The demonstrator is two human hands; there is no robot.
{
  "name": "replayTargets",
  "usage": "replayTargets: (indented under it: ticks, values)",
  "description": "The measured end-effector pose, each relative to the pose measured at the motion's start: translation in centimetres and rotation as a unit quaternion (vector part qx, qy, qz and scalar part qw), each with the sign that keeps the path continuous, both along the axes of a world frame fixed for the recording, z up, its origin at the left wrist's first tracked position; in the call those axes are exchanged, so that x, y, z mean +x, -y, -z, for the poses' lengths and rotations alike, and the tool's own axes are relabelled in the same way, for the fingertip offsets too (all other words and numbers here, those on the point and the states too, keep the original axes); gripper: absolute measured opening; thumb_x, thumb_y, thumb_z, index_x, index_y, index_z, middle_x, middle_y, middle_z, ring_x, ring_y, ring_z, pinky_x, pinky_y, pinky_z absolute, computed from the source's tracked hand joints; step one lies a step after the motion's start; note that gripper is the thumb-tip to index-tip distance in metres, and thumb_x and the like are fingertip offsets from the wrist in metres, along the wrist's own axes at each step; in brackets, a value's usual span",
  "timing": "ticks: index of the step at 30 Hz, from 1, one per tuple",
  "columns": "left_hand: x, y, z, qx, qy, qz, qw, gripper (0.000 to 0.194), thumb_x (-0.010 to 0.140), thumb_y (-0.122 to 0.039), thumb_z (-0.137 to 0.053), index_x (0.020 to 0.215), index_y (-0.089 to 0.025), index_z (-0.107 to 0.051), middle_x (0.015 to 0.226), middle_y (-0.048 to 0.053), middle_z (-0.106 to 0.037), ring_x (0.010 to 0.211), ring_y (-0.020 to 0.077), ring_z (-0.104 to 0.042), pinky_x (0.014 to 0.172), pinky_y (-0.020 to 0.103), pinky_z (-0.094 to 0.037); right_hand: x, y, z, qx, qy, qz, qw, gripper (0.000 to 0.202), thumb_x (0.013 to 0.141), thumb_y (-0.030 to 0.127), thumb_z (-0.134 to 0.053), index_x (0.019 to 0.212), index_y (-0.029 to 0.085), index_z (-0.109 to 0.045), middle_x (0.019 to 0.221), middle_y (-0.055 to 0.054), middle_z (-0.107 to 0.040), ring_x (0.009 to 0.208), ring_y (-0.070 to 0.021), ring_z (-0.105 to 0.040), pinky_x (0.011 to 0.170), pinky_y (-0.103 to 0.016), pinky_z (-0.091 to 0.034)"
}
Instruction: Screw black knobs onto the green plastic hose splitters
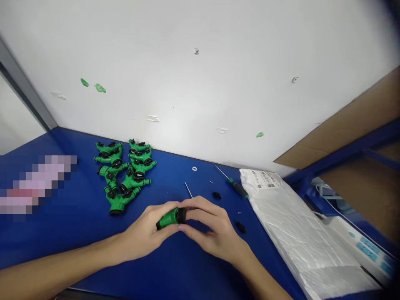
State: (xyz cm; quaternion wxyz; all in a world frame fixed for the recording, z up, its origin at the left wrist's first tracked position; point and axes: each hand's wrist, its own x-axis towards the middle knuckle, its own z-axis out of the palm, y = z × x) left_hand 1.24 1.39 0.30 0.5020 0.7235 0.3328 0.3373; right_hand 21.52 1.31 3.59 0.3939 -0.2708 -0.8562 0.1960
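Near the front of the blue table, my left hand (142, 235) wraps around a green hose splitter (168, 219), its fingers hiding much of the body. The fingertips and thumb of my right hand (215, 227) close on the splitter's black end ring (181, 215). Just beyond my right hand a thin metal shaft (188, 188) shows, its lower part hidden. To the right lie a black valve knob (216, 195) and another black knob (240, 227), with a small screw (239, 213) between them. A white ring washer (194, 168) lies farther back.
Several assembled green Y splitters (117, 203) are grouped at the left. A green-and-black screwdriver (239, 188) lies beside a white padded mailer (287, 229) on the right. Beyond that sits a white power strip (359, 241). A white wall (187, 91) borders the back; an area at left is pixelated.
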Motion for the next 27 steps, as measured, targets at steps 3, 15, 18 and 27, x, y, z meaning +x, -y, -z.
replayTargets:
  ticks: [3, 15, 18, 27]
  values:
    - [0.1, 0.0, -0.2, 0.001, -0.010, -0.003, 1.000, 0.033, 0.094, -0.032, -0.056, 0.126, -0.024, -0.060, 0.098, 0.002, -0.070, 0.084, 0.0176, -0.061, 0.076, 0.026, -0.046, 0.1, 0.2, 0.0, -0.010, -0.003, 0.019, 1.000, 0.017, 0.088, 0.017, -0.067, 0.104, 0.020, -0.062, 0.102, -0.010, -0.069, 0.087, -0.0192, -0.067, 0.076, -0.032, -0.059]
    - [-0.3, 0.4, 1.8, 0.101, -0.023, -0.060, 0.993, 0.037, 0.092, -0.029, -0.058, 0.129, -0.024, -0.061, 0.084, 0.004, -0.068, 0.069, 0.0182, -0.060, 0.064, 0.028, -0.046, -0.4, 0.4, 0.6, -0.005, 0.008, 0.077, 0.997, 0.023, 0.089, 0.035, -0.068, 0.104, 0.018, -0.070, 0.077, -0.004, -0.060, 0.064, -0.0143, -0.059, 0.057, -0.027, -0.054]
    - [-0.3, 0.5, 2.0, 0.114, -0.020, -0.088, 0.989, 0.037, 0.090, -0.029, -0.061, 0.127, -0.024, -0.064, 0.081, 0.005, -0.068, 0.068, 0.0188, -0.061, 0.064, 0.029, -0.046, -1.5, 0.6, 1.6, -0.041, -0.026, 0.164, 0.985, 0.030, 0.085, 0.045, -0.070, 0.074, 0.017, -0.066, 0.059, 0.001, -0.054, 0.050, -0.0105, -0.050, 0.047, -0.023, -0.047]
    - [-0.2, -0.2, 0.7, 0.070, -0.021, -0.043, 0.996, 0.031, 0.094, -0.030, -0.056, 0.122, -0.021, -0.064, 0.095, 0.007, -0.071, 0.077, 0.0201, -0.064, 0.069, 0.028, -0.048, -0.8, 0.6, 0.4, -0.092, 0.027, 0.098, 0.990, 0.037, 0.089, 0.039, -0.068, 0.116, 0.014, -0.068, 0.090, -0.009, -0.071, 0.075, -0.0184, -0.066, 0.066, -0.030, -0.056]
